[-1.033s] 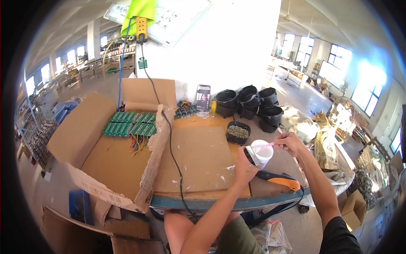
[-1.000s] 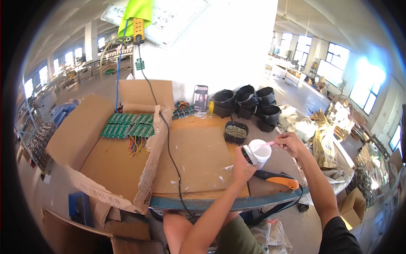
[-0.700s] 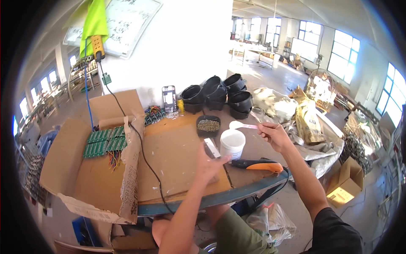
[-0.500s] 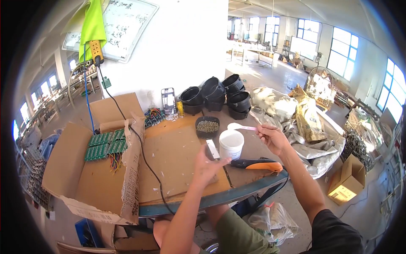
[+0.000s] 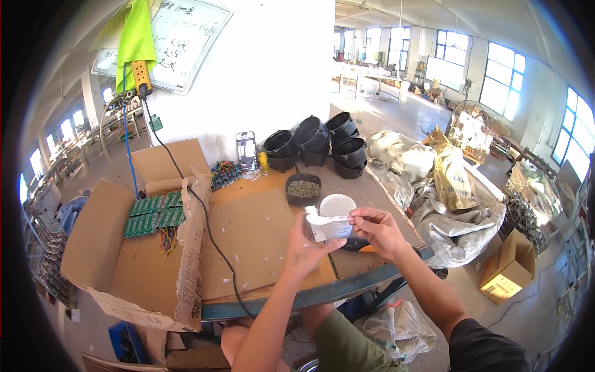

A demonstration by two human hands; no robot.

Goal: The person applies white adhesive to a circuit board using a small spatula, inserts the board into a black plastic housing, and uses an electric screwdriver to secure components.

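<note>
In front of me, my left hand (image 5: pixel 302 249) holds a small white rectangular part (image 5: pixel 318 235) between thumb and fingers. My right hand (image 5: pixel 380 232) pinches the handle of a white spoon (image 5: pixel 330 219), its bowl end over the white part. Whether the two touch, I cannot tell. Just behind them stands a white tub (image 5: pixel 338 203) with its top open. A black and orange handled tool (image 5: pixel 357 245) lies beneath my hands, mostly hidden. Beyond my left hand, a black bowl (image 5: pixel 303 199) contains many small greenish-brown pieces.
On the left, an opened cardboard box (image 5: pixel 133 273) contains green circuit boards (image 5: pixel 155 214) and coloured wires. A black cable (image 5: pixel 214 239) crosses the table. Black pots (image 5: pixel 313 139) are stacked at the back. Grey sacks (image 5: pixel 458 223) and a small carton (image 5: pixel 509 266) sit to the right.
My right hand has moved left and nearer to me, bringing the spoon from above the tub to the white part. My left hand still holds the part, with little movement.
</note>
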